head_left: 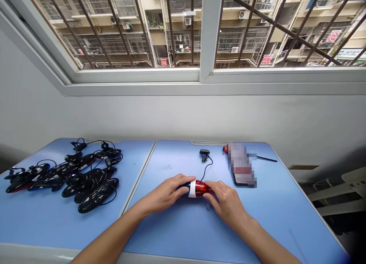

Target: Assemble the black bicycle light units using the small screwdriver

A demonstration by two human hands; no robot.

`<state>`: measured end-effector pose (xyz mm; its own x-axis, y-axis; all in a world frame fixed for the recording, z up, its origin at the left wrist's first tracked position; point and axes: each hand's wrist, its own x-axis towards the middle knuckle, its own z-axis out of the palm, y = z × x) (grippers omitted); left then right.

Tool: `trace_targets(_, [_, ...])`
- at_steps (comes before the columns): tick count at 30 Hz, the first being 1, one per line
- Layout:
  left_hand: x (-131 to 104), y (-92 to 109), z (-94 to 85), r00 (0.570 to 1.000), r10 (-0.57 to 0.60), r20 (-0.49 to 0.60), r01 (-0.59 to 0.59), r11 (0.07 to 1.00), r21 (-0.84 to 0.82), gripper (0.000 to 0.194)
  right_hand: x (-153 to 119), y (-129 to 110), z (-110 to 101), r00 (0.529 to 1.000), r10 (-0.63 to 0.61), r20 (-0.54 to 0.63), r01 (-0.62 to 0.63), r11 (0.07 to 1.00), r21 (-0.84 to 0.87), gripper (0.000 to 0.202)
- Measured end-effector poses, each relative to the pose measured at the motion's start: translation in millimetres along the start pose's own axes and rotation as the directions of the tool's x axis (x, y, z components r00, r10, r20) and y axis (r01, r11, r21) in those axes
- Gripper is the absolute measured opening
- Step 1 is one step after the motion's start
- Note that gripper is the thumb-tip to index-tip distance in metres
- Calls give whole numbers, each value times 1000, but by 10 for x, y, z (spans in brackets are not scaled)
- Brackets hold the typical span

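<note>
Near the middle of the table, both hands grip an oval device (199, 188) with a glossy red shell, a blue end and a white band round its middle. My left hand (173, 192) closes on its left, blue end, which the fingers partly cover. On the right, red end my right hand (224, 197) is closed, thumb in front and fingers behind. A thin black cord runs back from the device to a small black camera-like piece (204, 152). Partly under the device and beside my right hand lies a clear-handled screwdriver (208, 205), its thin shaft pointing away from me.
Several glossy black oval devices (98, 195) with cords lie heaped on the left part of the blue table (171, 233). At the back right is a blurred phone (243, 172), with a red-handled tool (267, 159) behind it. Beyond the wall stands a barred window (137, 75).
</note>
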<state>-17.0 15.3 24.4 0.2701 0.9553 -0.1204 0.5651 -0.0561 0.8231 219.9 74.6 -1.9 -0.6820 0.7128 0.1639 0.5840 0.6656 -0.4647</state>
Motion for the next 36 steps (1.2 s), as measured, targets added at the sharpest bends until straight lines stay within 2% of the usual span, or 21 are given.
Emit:
trace_targets(2, [14,-18,-10,997,-76,5,76,988,-132,49,8,-6,2,999,14,-30,-11,997,81,25])
trace_targets(4, [32,-40,-5,993,-117,-36,103,959,-263,59,17,-12,-17,996,57,-72,-38,970,239,26])
trace_targets(6, [44,-46,10,989,-88,-118,40,930,-365,56,28,-23,-54,988,123,-92,-70,893,444,26])
trace_targets(8, [48,-27,32,978,-28,-206,-64,901,-428,42,36,-36,-93,981,178,-75,-96,787,609,26])
trace_targets(11, [47,27,58,959,31,-283,-164,872,-462,33,37,-45,-126,979,191,-79,-81,707,702,23])
trace_targets(13, [45,58,54,953,38,-302,-175,880,-442,34,36,-38,-121,978,136,-157,11,723,691,20])
trace_targets(15, [41,76,29,953,34,-301,-164,894,-418,38,38,-24,-100,960,25,-280,162,765,624,18])
trace_targets(18, [28,82,-29,957,71,-283,-181,903,-388,33,54,7,-58,889,-166,-428,370,809,456,22])
trace_targets(21, [15,56,-57,946,142,-291,-235,919,-316,23,78,43,-22,830,-285,-480,470,820,325,30])
trace_targets(23, [23,8,-38,933,186,-307,-263,937,-230,23,93,70,-1,820,-318,-476,479,837,265,30])
trace_targets(27, [95,-124,67,886,319,-337,-344,939,-13,21,119,127,39,853,-337,-398,433,883,183,27])
trace_targets(30, [121,-184,140,859,376,-347,-358,926,116,22,139,146,68,853,-357,-381,431,893,129,26])
trace_targets(32, [82,-206,165,876,345,-338,-322,939,123,24,145,135,85,845,-376,-380,443,891,102,22])
trace_targets(36, [-89,-255,182,947,165,-277,-178,984,-24,39,127,74,110,834,-447,-324,491,869,64,18])
